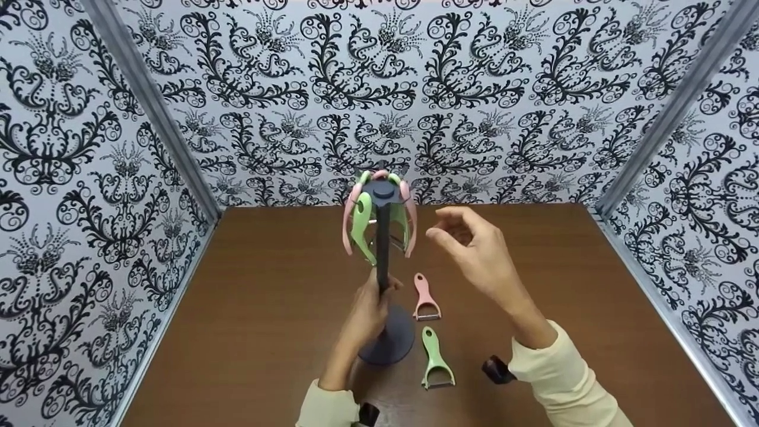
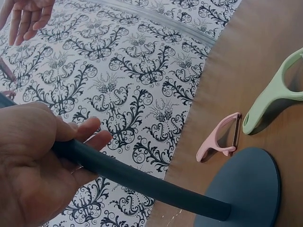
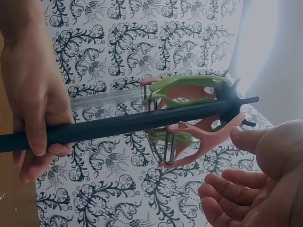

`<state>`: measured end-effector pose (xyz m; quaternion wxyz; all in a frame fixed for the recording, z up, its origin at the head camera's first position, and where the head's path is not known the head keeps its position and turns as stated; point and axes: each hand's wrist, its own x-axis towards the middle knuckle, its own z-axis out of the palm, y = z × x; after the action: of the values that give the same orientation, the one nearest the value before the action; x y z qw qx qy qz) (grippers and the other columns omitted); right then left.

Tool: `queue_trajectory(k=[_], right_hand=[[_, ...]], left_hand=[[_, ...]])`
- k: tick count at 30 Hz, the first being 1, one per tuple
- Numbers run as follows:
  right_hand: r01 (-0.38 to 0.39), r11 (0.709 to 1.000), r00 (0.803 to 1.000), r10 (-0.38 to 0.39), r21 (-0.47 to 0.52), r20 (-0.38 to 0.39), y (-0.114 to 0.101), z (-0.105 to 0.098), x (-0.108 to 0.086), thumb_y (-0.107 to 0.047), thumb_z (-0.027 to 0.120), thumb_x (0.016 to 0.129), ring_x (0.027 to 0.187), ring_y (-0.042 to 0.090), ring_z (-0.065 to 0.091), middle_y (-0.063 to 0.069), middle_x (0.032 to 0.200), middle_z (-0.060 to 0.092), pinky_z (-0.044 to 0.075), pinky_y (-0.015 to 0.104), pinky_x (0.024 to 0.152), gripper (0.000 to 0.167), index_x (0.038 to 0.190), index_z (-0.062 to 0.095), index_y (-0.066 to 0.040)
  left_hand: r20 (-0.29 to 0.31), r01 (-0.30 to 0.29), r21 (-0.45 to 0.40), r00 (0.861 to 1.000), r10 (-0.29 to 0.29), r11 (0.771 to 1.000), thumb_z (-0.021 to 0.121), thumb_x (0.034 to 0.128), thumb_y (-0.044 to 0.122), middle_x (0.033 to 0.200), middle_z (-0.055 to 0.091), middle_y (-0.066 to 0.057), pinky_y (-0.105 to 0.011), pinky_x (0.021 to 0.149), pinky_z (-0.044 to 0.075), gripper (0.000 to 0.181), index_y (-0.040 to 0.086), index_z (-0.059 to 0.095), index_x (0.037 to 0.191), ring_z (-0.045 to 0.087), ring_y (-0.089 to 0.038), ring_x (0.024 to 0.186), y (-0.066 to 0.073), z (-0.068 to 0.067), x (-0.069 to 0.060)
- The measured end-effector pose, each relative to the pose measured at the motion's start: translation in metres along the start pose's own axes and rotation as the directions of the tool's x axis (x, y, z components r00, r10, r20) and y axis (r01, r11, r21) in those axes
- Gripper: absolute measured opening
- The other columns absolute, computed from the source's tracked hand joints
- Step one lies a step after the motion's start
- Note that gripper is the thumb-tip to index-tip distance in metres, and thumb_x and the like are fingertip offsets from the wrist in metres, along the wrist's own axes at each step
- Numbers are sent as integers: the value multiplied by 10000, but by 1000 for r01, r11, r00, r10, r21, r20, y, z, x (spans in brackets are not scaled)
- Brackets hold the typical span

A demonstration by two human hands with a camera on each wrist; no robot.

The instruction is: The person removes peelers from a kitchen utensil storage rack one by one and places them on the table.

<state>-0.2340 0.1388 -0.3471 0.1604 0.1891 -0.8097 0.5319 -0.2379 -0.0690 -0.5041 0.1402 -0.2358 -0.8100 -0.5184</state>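
A dark upright stand (image 1: 383,243) with a round base (image 1: 396,344) has several pink and green Y-shaped peelers hanging around its top, among them a green peeler (image 1: 360,222) and a pink peeler (image 1: 413,222). My left hand (image 1: 364,317) grips the stand's pole (image 2: 137,182) partway up. To the right of the hanging peelers my right hand (image 1: 483,252) is held in the air, fingers loosely bent, nothing in them. In the right wrist view, the thumb is close to the handle end of a hanging pink peeler (image 3: 208,144); whether they touch, I cannot tell.
On the brown table (image 1: 267,320), right of the base, lie a loose pink peeler (image 1: 423,290) and, nearer to me, a loose green peeler (image 1: 434,354). Patterned black-and-white walls (image 1: 379,71) enclose the table at the back and sides. In the right wrist view, bare hook prongs (image 3: 251,100) stick out at the stand's top.
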Motion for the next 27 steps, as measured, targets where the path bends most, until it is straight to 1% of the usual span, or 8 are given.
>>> queue_trajectory(k=[2, 6, 7, 11, 13, 15, 19, 27], right_hand=[[17, 1000, 1000, -17, 5, 6, -2, 0, 2, -134, 783, 936, 831, 185, 632, 49, 992, 710, 510, 252, 734, 307, 1211, 691, -33], [42, 999, 999, -42, 7, 11, -7, 2, 5, -146, 800, 923, 855, 193, 628, 60, 1016, 705, 512, 264, 746, 330, 1214, 690, -37], [48, 999, 999, -48, 10, 10, -8, 2, 6, -148, 803, 919, 862, 195, 629, 64, 1018, 705, 512, 261, 750, 339, 1218, 689, -36], [73, 997, 997, -73, 26, 3, -13, 4, 8, -139, 815, 905, 884, 199, 635, 81, 1026, 708, 517, 262, 767, 369, 1228, 682, -19], [86, 996, 996, -86, 37, -5, -16, 6, 10, -120, 821, 895, 890, 201, 635, 83, 1027, 706, 519, 263, 774, 380, 1229, 677, -9], [97, 994, 995, -97, 48, -11, -17, 7, 11, -96, 825, 886, 895, 208, 635, 88, 1030, 707, 524, 271, 783, 381, 1221, 674, 2], [109, 992, 994, -109, 67, -9, -19, 11, 13, -60, 840, 859, 905, 218, 637, 97, 1032, 710, 534, 292, 802, 402, 1215, 669, 17], [118, 990, 993, -119, 83, 3, -22, 16, 16, -47, 859, 831, 909, 220, 643, 100, 1011, 698, 544, 282, 810, 454, 1232, 658, 25]], left_hand=[[14, 7, -7, 1000, -7, 1000, 541, 1034, -56, 1042, 679, -85, -318, 724, 434, 134, -6, 578, 1153, 564, -252, 802, -1, -1, 0], [38, 33, -13, 999, -33, 999, 538, 1035, -56, 1000, 651, -55, -308, 698, 415, 146, 9, 578, 1160, 503, -164, 771, -1, -2, 1], [39, 37, -12, 999, -37, 999, 535, 1035, -60, 1002, 651, -53, -311, 706, 425, 148, 10, 579, 1158, 515, -154, 782, -1, -2, 1], [30, 37, -10, 999, -37, 999, 520, 1031, -79, 1044, 673, -57, -342, 780, 473, 162, 22, 583, 1140, 608, -189, 879, -3, 0, 2], [27, 35, -8, 999, -35, 999, 513, 1031, -81, 1071, 682, -60, -348, 811, 480, 167, 27, 585, 1135, 624, -192, 917, -3, 0, 2], [31, 38, -12, 999, -37, 999, 515, 1028, -86, 1065, 682, -61, -344, 804, 477, 173, 25, 586, 1140, 614, -187, 902, -3, 0, 2], [49, 48, -16, 998, -47, 999, 522, 1023, -95, 1045, 680, -68, -346, 797, 484, 183, 14, 582, 1158, 615, -181, 891, -3, -1, 2], [99, 78, -36, 992, -75, 996, 508, 1042, -63, 1094, 689, -81, -391, 856, 510, 192, 35, 586, 1188, 651, -215, 980, -4, -4, 2]])
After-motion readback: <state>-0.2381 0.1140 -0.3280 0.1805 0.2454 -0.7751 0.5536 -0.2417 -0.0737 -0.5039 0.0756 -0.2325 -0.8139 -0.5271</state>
